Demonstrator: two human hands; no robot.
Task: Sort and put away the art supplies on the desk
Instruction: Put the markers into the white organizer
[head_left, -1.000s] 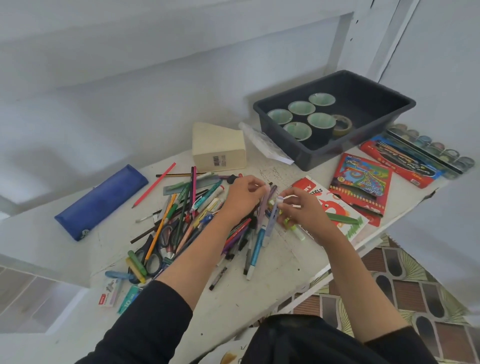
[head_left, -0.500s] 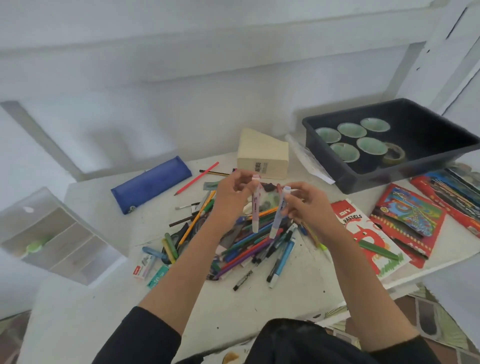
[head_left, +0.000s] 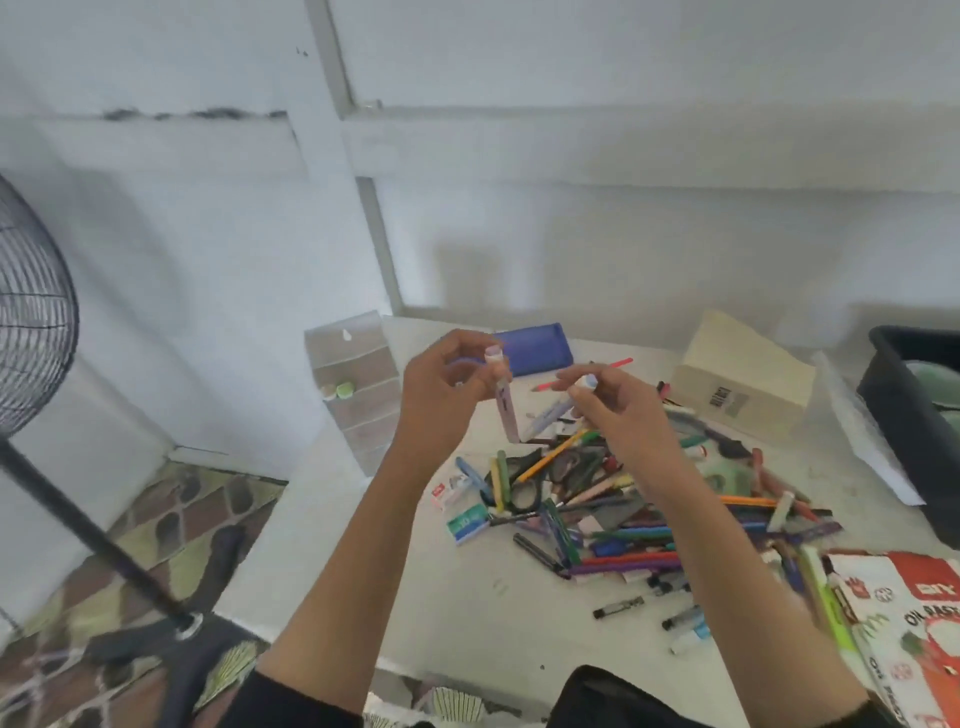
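My left hand (head_left: 447, 384) pinches a pale pink highlighter (head_left: 504, 400) by its upper end, held upright above the white desk (head_left: 467, 597). My right hand (head_left: 618, 410) pinches a light blue highlighter (head_left: 550, 413) that slants down to the left. Both hands hover over the left side of a heap of pens, pencils, markers and scissors (head_left: 623, 509). A clear compartment organiser (head_left: 358, 384) stands at the desk's far left corner with two small green-capped items inside.
A blue pencil case (head_left: 540, 345) lies behind my hands. A beige box (head_left: 743, 384) and a dark bin (head_left: 914, 415) sit to the right. An oil pastel box (head_left: 914, 623) lies at the near right. A black standing fan (head_left: 36, 322) is on the left floor.
The view has swung left, so the organiser and fan came into sight. Both hands lifted higher with the two highlighters and moved toward the desk's left side.
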